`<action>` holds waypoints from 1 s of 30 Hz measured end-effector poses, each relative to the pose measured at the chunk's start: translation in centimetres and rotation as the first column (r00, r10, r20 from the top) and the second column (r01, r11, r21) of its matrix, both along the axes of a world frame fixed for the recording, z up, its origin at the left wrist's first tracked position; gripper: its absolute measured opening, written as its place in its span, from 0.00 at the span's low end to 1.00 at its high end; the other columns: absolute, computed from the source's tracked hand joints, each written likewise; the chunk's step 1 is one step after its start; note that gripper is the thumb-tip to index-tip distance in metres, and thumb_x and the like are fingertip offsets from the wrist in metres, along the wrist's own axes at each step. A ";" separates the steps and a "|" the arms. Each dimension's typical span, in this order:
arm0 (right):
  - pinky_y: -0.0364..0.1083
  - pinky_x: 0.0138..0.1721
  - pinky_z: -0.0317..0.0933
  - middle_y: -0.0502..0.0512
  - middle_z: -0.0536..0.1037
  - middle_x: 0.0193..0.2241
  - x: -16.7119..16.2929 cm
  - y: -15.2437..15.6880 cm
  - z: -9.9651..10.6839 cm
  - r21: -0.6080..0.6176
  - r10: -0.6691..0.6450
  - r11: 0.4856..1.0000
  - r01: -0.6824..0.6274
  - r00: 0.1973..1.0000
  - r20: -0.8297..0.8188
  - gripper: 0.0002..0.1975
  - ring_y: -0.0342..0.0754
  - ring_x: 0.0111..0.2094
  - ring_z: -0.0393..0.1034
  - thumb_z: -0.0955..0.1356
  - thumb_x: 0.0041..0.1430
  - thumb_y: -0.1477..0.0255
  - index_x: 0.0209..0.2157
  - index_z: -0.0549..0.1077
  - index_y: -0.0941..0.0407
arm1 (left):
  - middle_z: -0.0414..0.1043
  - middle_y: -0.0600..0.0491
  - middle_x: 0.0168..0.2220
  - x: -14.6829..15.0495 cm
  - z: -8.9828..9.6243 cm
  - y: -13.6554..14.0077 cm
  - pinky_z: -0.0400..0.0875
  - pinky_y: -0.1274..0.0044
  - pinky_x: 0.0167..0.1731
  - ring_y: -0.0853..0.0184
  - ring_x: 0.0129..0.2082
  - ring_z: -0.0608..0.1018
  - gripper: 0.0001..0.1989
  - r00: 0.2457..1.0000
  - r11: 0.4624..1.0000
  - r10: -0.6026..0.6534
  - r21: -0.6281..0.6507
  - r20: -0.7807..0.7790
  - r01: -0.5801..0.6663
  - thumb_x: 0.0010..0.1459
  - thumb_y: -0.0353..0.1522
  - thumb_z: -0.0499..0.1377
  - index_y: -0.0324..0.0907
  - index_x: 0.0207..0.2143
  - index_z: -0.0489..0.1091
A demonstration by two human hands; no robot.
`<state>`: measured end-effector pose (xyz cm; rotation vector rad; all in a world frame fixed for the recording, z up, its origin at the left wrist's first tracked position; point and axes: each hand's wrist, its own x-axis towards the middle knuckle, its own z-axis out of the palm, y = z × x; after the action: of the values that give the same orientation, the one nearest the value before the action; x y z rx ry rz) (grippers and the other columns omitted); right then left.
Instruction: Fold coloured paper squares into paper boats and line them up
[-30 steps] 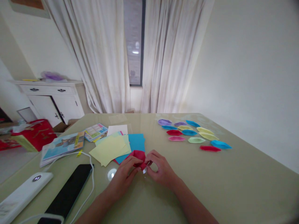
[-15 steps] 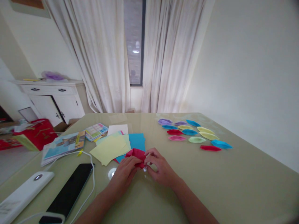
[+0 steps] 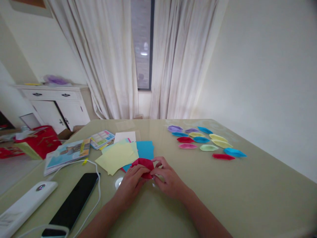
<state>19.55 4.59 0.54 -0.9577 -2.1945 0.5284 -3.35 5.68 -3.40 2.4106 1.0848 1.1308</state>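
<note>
Between my two hands is a red folded paper [image 3: 143, 162], partly hidden by my fingers. My left hand [image 3: 132, 180] is closed on its near left side, fingers lying over the front. My right hand [image 3: 166, 175] pinches its right end with thumb and fingertips. Just behind lie loose sheets: a pale yellow sheet [image 3: 116, 158] on top and a blue sheet [image 3: 146, 150] beside it. To the right, several small folded paper boats rest in loose rows, among them a red boat [image 3: 223, 156], a light green boat [image 3: 208, 147] and a purple boat [image 3: 175, 129].
At the left are a black phone [image 3: 74, 201], a white power bank [image 3: 27, 206] and a white cable [image 3: 99, 185] curving around the phone. Booklets [image 3: 69, 153] lie behind them. A red bag [image 3: 47, 140] stands beyond the table's left edge.
My right fingers have shifted slightly left along the red paper's right end. The paper looks a little flatter and wider. My left hand keeps its hold.
</note>
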 end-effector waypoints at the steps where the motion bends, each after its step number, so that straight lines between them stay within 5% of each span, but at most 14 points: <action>1: 0.51 0.58 0.70 0.57 0.65 0.64 0.0 0.0 0.1 0.008 -0.007 1.000 0.007 1.000 0.010 0.15 0.50 0.51 0.73 0.69 0.62 0.84 0.43 0.82 0.52 | 0.81 0.47 0.49 0.0 0.1 0.0 0.77 0.66 0.50 0.56 0.49 0.81 0.12 1.000 1.000 0.004 -0.001 0.000 -0.004 0.69 0.28 0.57 0.47 0.50 0.76; 15: 0.57 0.63 0.66 0.59 0.66 0.66 -0.4 -0.1 -0.2 0.012 -0.017 1.000 0.016 0.997 0.079 0.12 0.54 0.56 0.72 0.69 0.64 0.83 0.42 0.79 0.53 | 0.81 0.47 0.50 0.0 0.2 0.0 0.78 0.64 0.51 0.56 0.51 0.82 0.14 1.000 0.999 0.031 0.034 0.002 -0.031 0.67 0.28 0.58 0.48 0.51 0.76; 21: 0.50 0.53 0.74 0.59 0.68 0.62 -0.7 0.3 -1.2 -0.055 -0.040 0.998 0.033 0.990 -0.137 0.17 0.48 0.47 0.77 0.69 0.60 0.86 0.44 0.77 0.53 | 0.83 0.48 0.46 -0.2 -0.1 0.4 0.80 0.66 0.46 0.57 0.46 0.84 0.12 0.999 0.998 0.047 0.044 -0.003 -0.047 0.68 0.30 0.58 0.47 0.50 0.76; 30: 0.52 0.56 0.72 0.58 0.72 0.53 -0.6 0.6 -1.4 -0.026 -0.072 0.997 0.068 0.975 -0.212 0.20 0.53 0.57 0.73 0.67 0.52 0.91 0.38 0.75 0.53 | 0.84 0.49 0.43 0.1 0.3 0.1 0.77 0.67 0.43 0.57 0.42 0.84 0.09 0.998 0.998 0.048 0.048 -0.036 -0.046 0.72 0.33 0.56 0.47 0.47 0.76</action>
<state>18.96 5.17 -0.87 -0.9393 -1.9612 0.5908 -3.23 5.77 -3.12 2.4640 1.1442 1.1434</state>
